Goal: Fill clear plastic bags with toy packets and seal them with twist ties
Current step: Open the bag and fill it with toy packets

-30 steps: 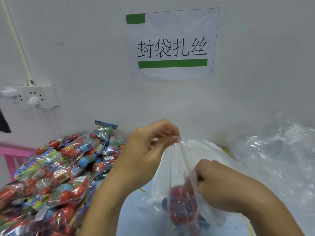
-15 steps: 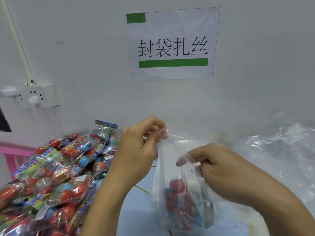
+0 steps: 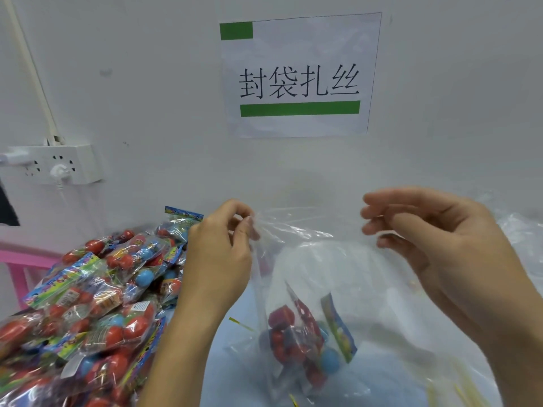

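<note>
A clear plastic bag (image 3: 308, 274) stands upright on the blue table between my hands, its mouth stretched wide. A toy packet (image 3: 296, 333) with red and blue balls lies at its bottom. My left hand (image 3: 217, 259) pinches the left side of the bag's rim between thumb and fingers. At the right side of the rim, my right hand (image 3: 435, 254) holds the plastic with loosely curled, slightly blurred fingers. A large pile of toy packets (image 3: 88, 304) lies to the left of my left arm.
Yellow twist ties (image 3: 239, 323) lie on the table near the bag, with more at the lower right. A heap of clear bags (image 3: 520, 230) sits at the right. The white wall close behind carries a paper sign (image 3: 299, 74) and a power strip (image 3: 55, 164). A pink frame (image 3: 20, 259) stands far left.
My right hand came out of the bag, took its right rim and moved up and to the right. The mouth has spread open. My left hand kept its pinch.
</note>
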